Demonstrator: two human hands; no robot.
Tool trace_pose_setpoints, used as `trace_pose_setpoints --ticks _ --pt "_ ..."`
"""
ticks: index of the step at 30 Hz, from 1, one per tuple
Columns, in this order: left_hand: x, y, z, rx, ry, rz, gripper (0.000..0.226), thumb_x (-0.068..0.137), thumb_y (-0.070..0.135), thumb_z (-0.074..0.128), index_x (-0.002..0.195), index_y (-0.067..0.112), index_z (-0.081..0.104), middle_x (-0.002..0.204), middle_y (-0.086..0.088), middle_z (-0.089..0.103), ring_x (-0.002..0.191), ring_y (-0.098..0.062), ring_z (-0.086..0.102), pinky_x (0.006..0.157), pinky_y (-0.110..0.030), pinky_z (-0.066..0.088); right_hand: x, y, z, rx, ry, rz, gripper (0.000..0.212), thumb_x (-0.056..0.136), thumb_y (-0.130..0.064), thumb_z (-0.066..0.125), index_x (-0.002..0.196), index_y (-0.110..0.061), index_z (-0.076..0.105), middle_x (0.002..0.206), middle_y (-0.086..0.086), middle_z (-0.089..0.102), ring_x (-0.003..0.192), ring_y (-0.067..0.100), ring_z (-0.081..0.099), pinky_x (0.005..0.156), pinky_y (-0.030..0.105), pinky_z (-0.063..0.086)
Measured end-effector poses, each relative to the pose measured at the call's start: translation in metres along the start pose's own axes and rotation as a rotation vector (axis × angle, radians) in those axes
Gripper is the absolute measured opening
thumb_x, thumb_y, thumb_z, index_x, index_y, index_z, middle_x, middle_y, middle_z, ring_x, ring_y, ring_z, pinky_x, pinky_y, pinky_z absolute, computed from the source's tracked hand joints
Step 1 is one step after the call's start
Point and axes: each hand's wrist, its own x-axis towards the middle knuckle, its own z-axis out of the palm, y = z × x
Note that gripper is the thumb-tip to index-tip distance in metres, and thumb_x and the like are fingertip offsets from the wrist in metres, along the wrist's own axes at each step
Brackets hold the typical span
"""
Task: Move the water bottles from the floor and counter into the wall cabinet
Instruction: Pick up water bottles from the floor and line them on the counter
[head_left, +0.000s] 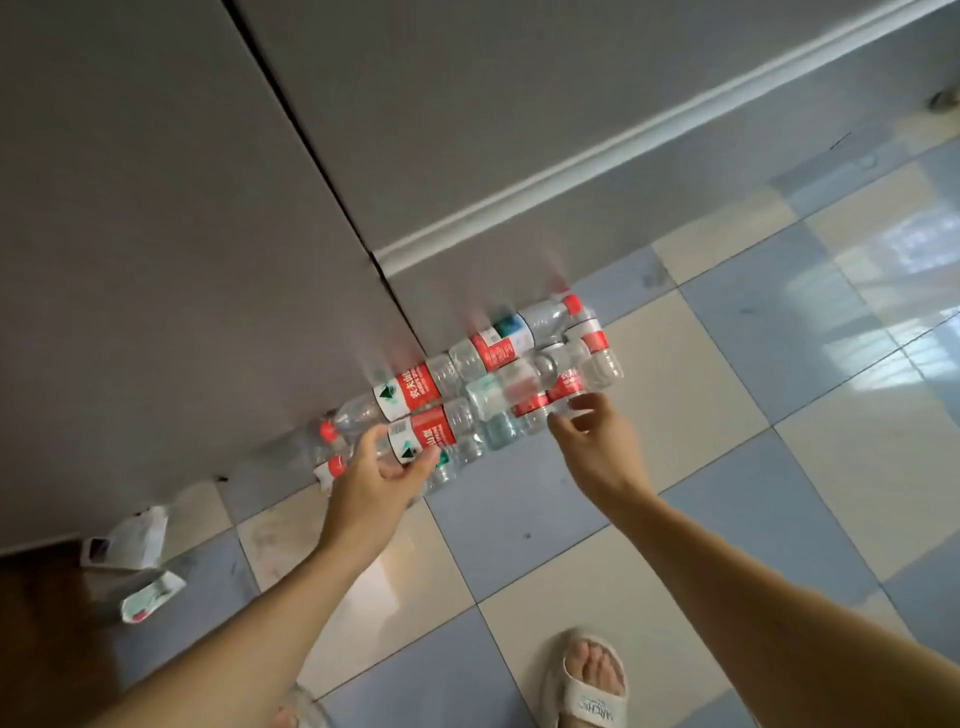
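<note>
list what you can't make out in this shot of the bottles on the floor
- Exact bottle count: the water bottles overlap and are motion-blurred in the head view.
- Left hand grip: its fingers curl round a bottle, but its own back hides the contact.
- Right hand: blur hides whether its fingertips touch a bottle.
- Wall cabinet and counter: outside the frame.
- Print on the torn wrappers: too small, partly shadowed.

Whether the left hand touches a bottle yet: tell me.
Touching. The head view shows the left hand with thumb and fingers curled round a red-labelled bottle lying on the floor.
</note>
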Motion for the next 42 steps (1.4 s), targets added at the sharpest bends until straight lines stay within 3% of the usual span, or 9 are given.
trace_pose_setpoints --ticks 4,8,12,19,24,28,33,39,42 --pt "0.053 -0.054 0.055 -0.01 0.012 -0.019 0.081 0.076 0.074 0.063 0.145 0.047 0.032 0.082 0.009 0.072 0.061 -0.009 0.072 0.063 -0.044 0.064 0.052 0.051 0.045 0.117 -0.036 0.123 0.041 0.097 -0.04 0.064 0.127 -0.015 0.051 0.109 0.005 0.067 0.09 0.024 0.069 0.088 0.048 0.059" --pt "0.086 -0.084 0.087 0.117 -0.017 0.046 0.096 0.074 0.082 0.052 0.149 0.062 -0.004 0.083 0.005 0.071 0.07 -0.018 0.071 0.061 -0.044 0.062 0.08 0.08 0.079 0.259 -0.107 0.259 0.051 0.092 -0.052 0.067 0.123 -0.012 0.057 0.104 0.009 0.067 0.089 0.026 0.072 0.082 0.044 0.063" --pt "0.101 -0.097 0.101 0.182 0.024 0.075 0.097 0.079 0.081 0.047 0.153 0.056 -0.01 0.099 0.011 0.064 0.087 -0.026 0.072 0.058 -0.028 0.052 0.109 0.079 0.094 0.315 -0.137 0.306 0.048 0.087 -0.063 0.067 0.101 -0.017 0.065 0.1 0.009 0.069 0.09 0.026 0.071 0.074 0.04 0.064" --pt "0.08 -0.111 0.117 0.071 0.044 0.073 0.074 0.089 0.083 0.034 0.141 0.072 -0.017 0.117 0.014 0.064 0.087 -0.017 0.07 0.073 -0.049 0.062 0.148 0.072 0.098 0.279 -0.144 0.432 0.073 0.075 -0.081 0.064 0.101 -0.012 0.064 0.097 0.009 0.069 0.08 0.023 0.067 0.058 0.03 0.05" --pt "0.03 -0.121 0.127 0.032 0.161 0.085 0.066 0.092 0.076 0.033 0.15 0.058 0.008 0.105 0.019 0.062 0.081 -0.01 0.069 0.07 -0.036 0.058 0.12 0.104 0.088 0.317 -0.097 0.451 0.055 0.08 -0.069 0.07 0.099 -0.018 0.062 0.1 0.011 0.068 0.076 0.021 0.068 0.053 0.028 0.052" --pt "0.017 -0.123 0.14 -0.209 0.368 -0.102 0.058 0.089 0.062 0.057 0.132 0.027 0.041 0.106 0.004 0.065 0.083 -0.015 0.069 0.071 -0.05 0.061 0.106 0.113 0.071 0.423 -0.083 0.47 0.052 0.081 -0.063 0.073 0.105 -0.019 0.058 0.11 0.01 0.065 0.092 0.028 0.071 0.054 0.031 0.059" --pt "0.06 -0.1 0.142 -0.68 0.546 -0.54 0.084 0.081 0.064 0.072 0.145 0.024 0.034 0.133 -0.004 0.055 0.112 -0.025 0.059 0.083 -0.049 0.062 0.124 0.102 0.063 0.543 -0.066 0.501 0.072 0.081 -0.058 0.076 0.138 -0.025 0.046 0.125 0.007 0.066 0.103 0.032 0.071 0.077 0.044 0.062" --pt "0.106 -0.071 0.127 -0.96 0.501 -0.725 0.083 0.073 0.079 0.067 0.13 0.021 0.05 0.115 -0.005 0.066 0.1 -0.023 0.067 0.076 -0.039 0.062 0.129 0.126 0.068 0.452 -0.018 0.536 0.034 0.087 -0.021 0.08 0.113 -0.015 0.059 0.115 0.014 0.068 0.096 0.034 0.068 0.081 0.052 0.058" --pt "0.122 -0.067 0.115 -1.018 0.494 -0.773 0.069 0.078 0.073 0.069 0.117 0.017 0.055 0.107 -0.007 0.067 0.093 -0.024 0.065 0.078 -0.042 0.062 0.123 0.139 0.069 0.48 -0.016 0.48 0.04 0.088 -0.02 0.079 0.122 -0.015 0.058 0.117 0.011 0.069 0.102 0.035 0.068 0.084 0.054 0.059"
